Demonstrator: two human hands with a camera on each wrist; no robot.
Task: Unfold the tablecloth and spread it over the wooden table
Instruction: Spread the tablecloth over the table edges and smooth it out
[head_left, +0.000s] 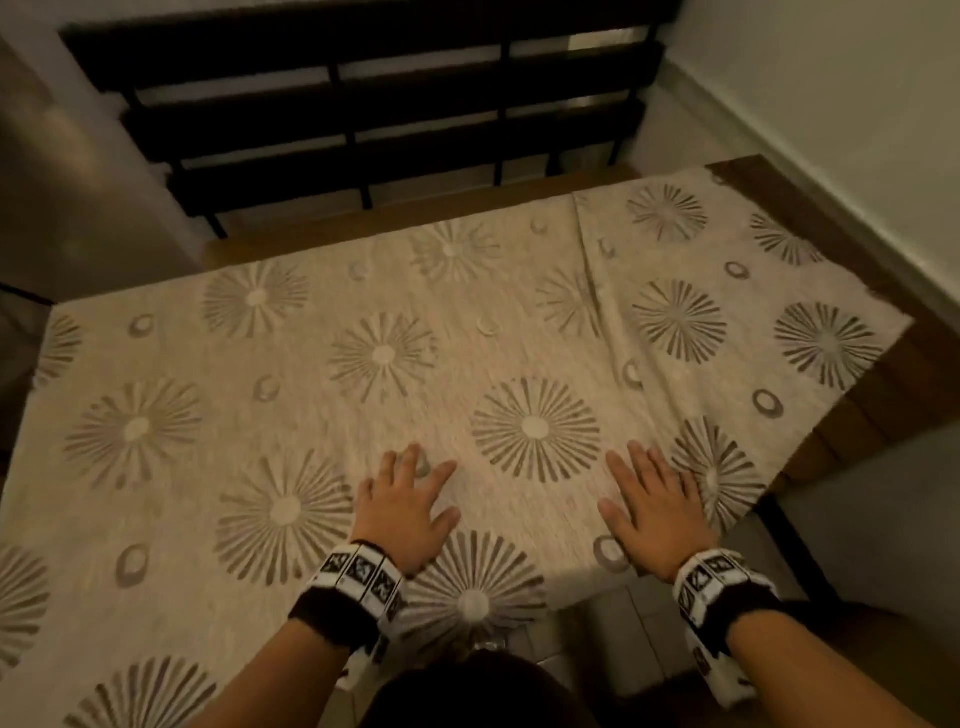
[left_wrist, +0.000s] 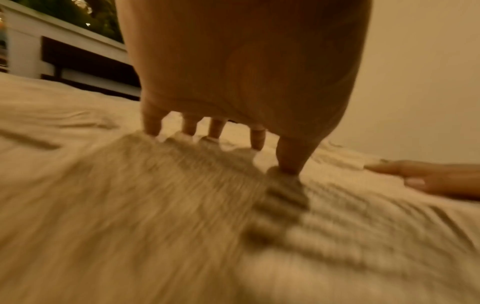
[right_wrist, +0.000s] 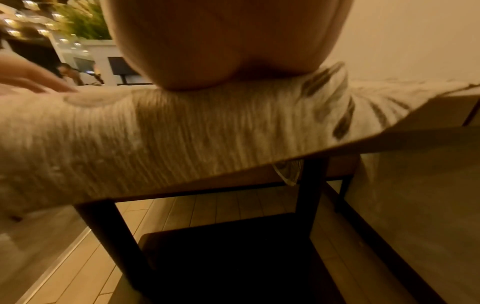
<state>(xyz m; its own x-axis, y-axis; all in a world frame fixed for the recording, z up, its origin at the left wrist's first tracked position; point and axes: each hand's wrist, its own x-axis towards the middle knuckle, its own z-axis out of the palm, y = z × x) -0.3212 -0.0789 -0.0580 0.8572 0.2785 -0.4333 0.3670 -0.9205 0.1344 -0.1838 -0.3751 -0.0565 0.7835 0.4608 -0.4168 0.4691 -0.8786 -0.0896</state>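
Both hands flat, fingers spread, gripping nothing: left hand (head_left: 402, 506) and right hand (head_left: 652, 512) press the tablecloth (head_left: 322, 395) spread over the wooden table (head_left: 883, 384), whose bare corner shows beyond the right hand

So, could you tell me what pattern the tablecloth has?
Beige tablecloth with grey-brown sunburst motifs and small rings, clearest in the head view.

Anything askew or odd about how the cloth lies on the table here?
Yes. The tablecloth sits skewed: its right edge runs diagonally, leaving the wooden table bare at the right end. A fold line shows near there. Both hands, left hand and right hand, lie flat on it.
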